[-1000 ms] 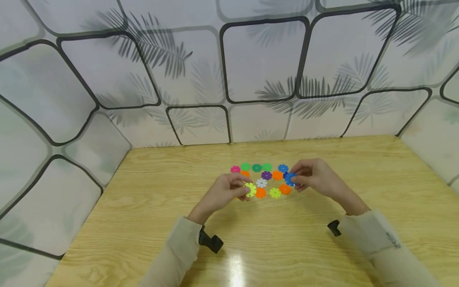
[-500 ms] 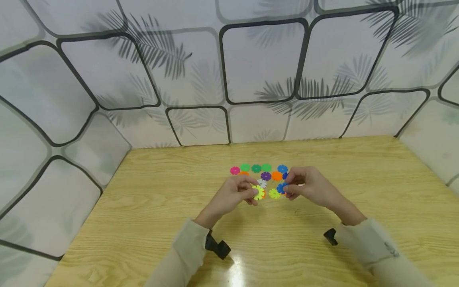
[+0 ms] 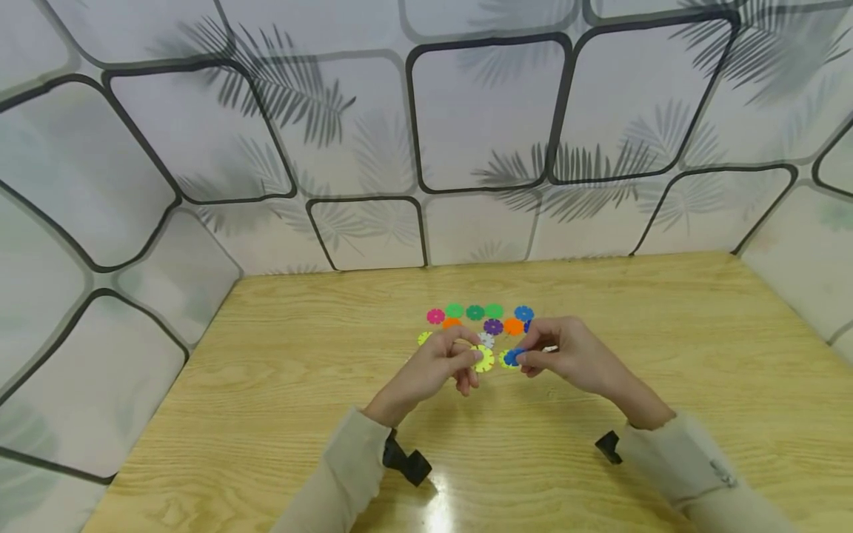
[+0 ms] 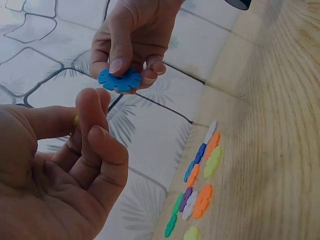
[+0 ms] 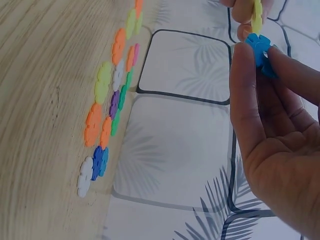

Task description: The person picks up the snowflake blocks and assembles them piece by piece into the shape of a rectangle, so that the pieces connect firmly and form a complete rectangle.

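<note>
My left hand [image 3: 433, 366] pinches a yellow notched plastic disc [image 3: 484, 359], a snowflake-style linking piece, between thumb and fingers. Facing it, my right hand [image 3: 576, 355] pinches a blue notched disc [image 3: 513, 358] the same way. Both discs are held above the table, edges toward each other. In the right wrist view the yellow disc [image 5: 257, 17] lies just beyond the blue disc [image 5: 260, 47]; whether they touch I cannot tell. The left wrist view shows the blue disc [image 4: 120, 80] flat under the thumb, while fingers hide nearly all of the yellow one.
On the wooden table [image 3: 300, 385] behind the hands lie several loose discs: pink [image 3: 436, 316], dark green [image 3: 475, 312], purple [image 3: 493, 326], orange [image 3: 513, 326] and white [image 3: 486, 340] among them. A patterned wall [image 3: 486, 126] borders the table at the back and sides.
The right hand has moved left and nearer with the blue disc. The left hand has shifted right with the yellow disc, so the gap between the two has narrowed greatly.
</note>
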The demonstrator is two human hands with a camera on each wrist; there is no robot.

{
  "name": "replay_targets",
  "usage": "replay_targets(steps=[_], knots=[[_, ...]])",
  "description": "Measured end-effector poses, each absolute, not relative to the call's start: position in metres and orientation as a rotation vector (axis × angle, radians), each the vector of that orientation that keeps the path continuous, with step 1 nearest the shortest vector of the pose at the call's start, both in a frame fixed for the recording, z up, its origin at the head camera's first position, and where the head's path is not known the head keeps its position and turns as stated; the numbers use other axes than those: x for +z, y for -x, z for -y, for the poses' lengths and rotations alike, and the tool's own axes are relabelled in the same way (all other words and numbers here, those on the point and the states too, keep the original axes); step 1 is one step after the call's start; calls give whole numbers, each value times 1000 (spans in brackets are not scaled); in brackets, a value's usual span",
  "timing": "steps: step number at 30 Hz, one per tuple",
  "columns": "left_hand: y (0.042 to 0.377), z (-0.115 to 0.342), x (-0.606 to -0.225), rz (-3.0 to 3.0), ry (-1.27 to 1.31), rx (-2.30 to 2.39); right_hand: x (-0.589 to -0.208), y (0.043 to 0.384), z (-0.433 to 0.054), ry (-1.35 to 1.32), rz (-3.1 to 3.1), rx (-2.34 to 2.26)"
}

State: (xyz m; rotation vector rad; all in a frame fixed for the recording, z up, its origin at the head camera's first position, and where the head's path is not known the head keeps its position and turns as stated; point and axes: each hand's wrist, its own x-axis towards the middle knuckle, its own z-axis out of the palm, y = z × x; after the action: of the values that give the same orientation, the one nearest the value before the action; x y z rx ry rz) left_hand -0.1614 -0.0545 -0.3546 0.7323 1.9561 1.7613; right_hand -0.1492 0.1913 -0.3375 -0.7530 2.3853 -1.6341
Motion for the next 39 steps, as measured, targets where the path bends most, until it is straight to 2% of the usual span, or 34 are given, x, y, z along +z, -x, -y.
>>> replay_targets(steps=[14,27,39], knots=[[157,49,-356,-1930,-807,1752,-334,143,-185,739,-2437,-1583],[156,48,-356,-1905,-770,1776,-334,144,-185,814,-2469,-1519],[156,47,-356,-1900,-740,1768,-336,142,-181,1012,-2571,-1420]])
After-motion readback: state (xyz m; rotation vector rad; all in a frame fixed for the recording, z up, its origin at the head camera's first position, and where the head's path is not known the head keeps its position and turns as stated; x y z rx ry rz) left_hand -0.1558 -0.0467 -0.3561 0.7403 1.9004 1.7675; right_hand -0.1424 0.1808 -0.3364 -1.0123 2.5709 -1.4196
